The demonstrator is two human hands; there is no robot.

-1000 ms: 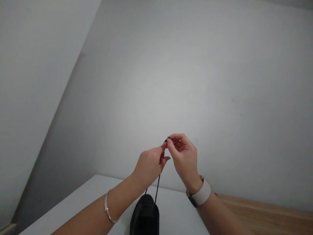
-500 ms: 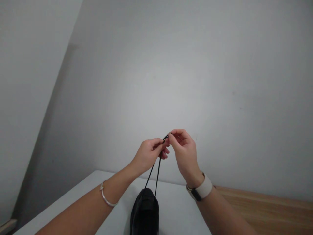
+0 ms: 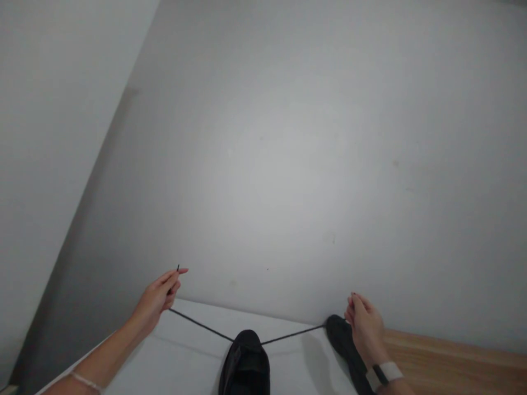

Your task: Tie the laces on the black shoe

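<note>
Now, before the pale wall (image 3: 288, 137), your arms have spread wide; half a second ago your hands met at the middle, and that parting has drawn both lengths of lace out to the sides, clear of each other. Below, the white table (image 3: 185, 359) carries the work, with a wooden surface (image 3: 453, 351) to its right. Your black shoe (image 3: 249, 354) sits on the table between your hands, rounded end toward the wall, cut off by the lower edge of view. Another dark object (image 3: 341, 340), perhaps a second shoe, shows beside your right forearm and partly masks the lace there. Your left hand (image 3: 158, 296) pinches the black lace (image 3: 201, 325); your right hand (image 3: 368, 323), fingers drawn narrow, seems to grip the other length, though their exact contact is lost against the dark object. Your watch (image 3: 385, 374), bracelet (image 3: 86, 380) and the tiny lace tip (image 3: 178, 267) above your left fingers come last.
</note>
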